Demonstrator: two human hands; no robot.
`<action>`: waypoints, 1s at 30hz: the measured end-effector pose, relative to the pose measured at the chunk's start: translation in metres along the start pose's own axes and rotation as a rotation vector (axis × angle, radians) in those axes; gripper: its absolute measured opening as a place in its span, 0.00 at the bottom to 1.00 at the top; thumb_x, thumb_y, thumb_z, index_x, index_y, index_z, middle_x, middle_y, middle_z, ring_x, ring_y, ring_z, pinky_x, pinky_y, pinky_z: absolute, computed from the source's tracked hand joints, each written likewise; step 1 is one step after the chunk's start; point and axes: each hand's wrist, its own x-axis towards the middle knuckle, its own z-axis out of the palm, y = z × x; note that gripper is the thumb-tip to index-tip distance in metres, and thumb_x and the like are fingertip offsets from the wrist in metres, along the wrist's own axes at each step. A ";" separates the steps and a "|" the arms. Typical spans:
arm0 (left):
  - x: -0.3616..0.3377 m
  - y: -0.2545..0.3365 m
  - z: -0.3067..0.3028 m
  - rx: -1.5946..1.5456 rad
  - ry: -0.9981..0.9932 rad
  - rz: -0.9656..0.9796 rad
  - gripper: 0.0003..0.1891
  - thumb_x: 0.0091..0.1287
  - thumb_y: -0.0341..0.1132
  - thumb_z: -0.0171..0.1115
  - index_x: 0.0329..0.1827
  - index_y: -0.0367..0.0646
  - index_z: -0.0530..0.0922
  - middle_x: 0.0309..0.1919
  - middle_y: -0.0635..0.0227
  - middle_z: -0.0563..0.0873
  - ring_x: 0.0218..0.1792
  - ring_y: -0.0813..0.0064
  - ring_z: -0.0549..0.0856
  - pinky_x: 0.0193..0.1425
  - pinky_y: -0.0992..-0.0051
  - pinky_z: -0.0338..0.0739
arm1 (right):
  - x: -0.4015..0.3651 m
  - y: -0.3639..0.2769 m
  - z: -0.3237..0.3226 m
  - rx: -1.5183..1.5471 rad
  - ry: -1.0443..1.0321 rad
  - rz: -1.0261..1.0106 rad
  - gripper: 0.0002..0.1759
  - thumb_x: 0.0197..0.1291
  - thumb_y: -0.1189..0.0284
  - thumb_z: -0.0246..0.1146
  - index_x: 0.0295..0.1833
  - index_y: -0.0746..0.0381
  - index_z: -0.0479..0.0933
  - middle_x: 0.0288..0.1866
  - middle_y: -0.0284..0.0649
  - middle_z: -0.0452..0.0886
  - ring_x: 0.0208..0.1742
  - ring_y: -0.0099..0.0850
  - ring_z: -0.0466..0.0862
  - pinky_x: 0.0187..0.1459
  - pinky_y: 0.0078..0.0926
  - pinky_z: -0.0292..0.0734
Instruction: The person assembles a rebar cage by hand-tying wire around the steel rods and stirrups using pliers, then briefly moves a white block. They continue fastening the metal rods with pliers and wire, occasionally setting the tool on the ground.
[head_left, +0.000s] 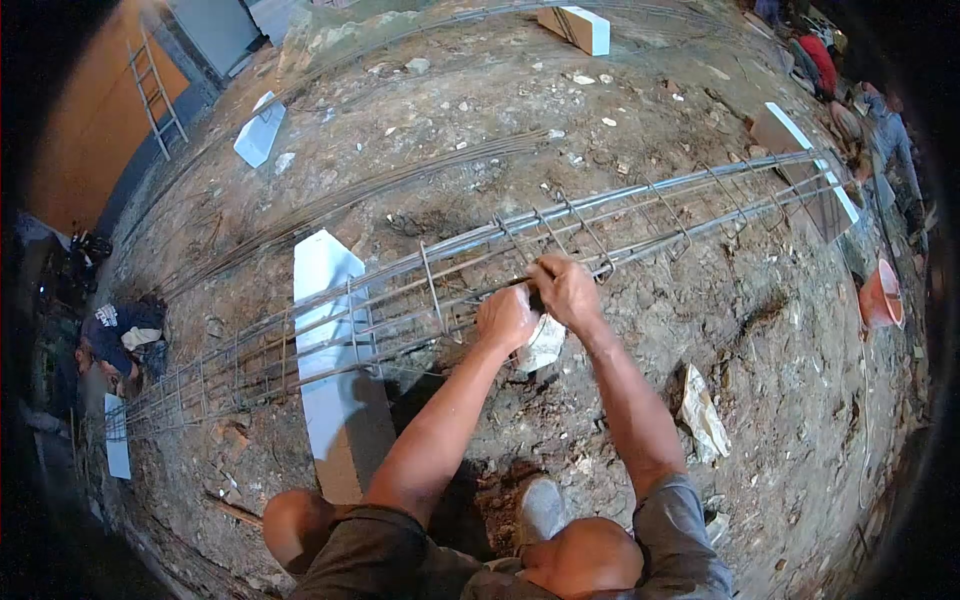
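Note:
A long rebar cage (470, 262) with square stirrups runs across the view in front of me. At its near lower bars, around mid-length, my left hand (507, 318) is closed, fingers curled in. Right beside it, my right hand (566, 291) is also closed at the same bar, knuckles up. A small dark gap or object shows between the two hands, too hidden to name. Under the cage stand pale blocks, one at the left (330, 345) and one at the far right (805, 170). A whitish crumpled piece (543, 343) lies below my hands.
Loose rebar (400, 180) lies on the rubbly ground behind the cage. More pale blocks (260, 130) stand farther back. An orange bucket (881, 295) is at the right. A person (125, 335) crouches at the cage's left end; other people (885, 135) are at the right.

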 end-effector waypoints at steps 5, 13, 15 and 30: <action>0.000 -0.004 0.003 -0.019 0.005 -0.019 0.14 0.63 0.47 0.62 0.46 0.51 0.85 0.37 0.50 0.88 0.42 0.48 0.87 0.45 0.52 0.80 | -0.009 -0.012 -0.014 0.023 -0.041 0.113 0.17 0.65 0.62 0.62 0.32 0.66 0.78 0.33 0.55 0.80 0.36 0.57 0.81 0.37 0.48 0.74; 0.002 -0.008 0.009 0.092 0.017 -0.020 0.11 0.64 0.41 0.59 0.43 0.49 0.86 0.34 0.49 0.87 0.39 0.46 0.87 0.44 0.51 0.80 | -0.014 -0.019 -0.015 0.014 -0.014 0.140 0.17 0.64 0.63 0.63 0.31 0.67 0.76 0.32 0.55 0.80 0.37 0.57 0.81 0.38 0.49 0.75; 0.002 -0.009 0.012 0.063 0.039 0.008 0.11 0.60 0.40 0.63 0.41 0.46 0.85 0.34 0.48 0.87 0.39 0.45 0.86 0.43 0.50 0.80 | -0.012 -0.018 -0.017 0.004 -0.096 0.204 0.16 0.65 0.63 0.62 0.32 0.67 0.77 0.34 0.55 0.80 0.38 0.57 0.81 0.39 0.49 0.75; -0.004 -0.008 0.005 0.024 0.063 0.121 0.19 0.65 0.52 0.62 0.44 0.45 0.81 0.31 0.48 0.86 0.35 0.44 0.85 0.38 0.50 0.77 | -0.073 0.038 0.033 1.064 0.186 0.844 0.08 0.68 0.69 0.62 0.39 0.60 0.82 0.30 0.31 0.82 0.29 0.20 0.78 0.30 0.20 0.76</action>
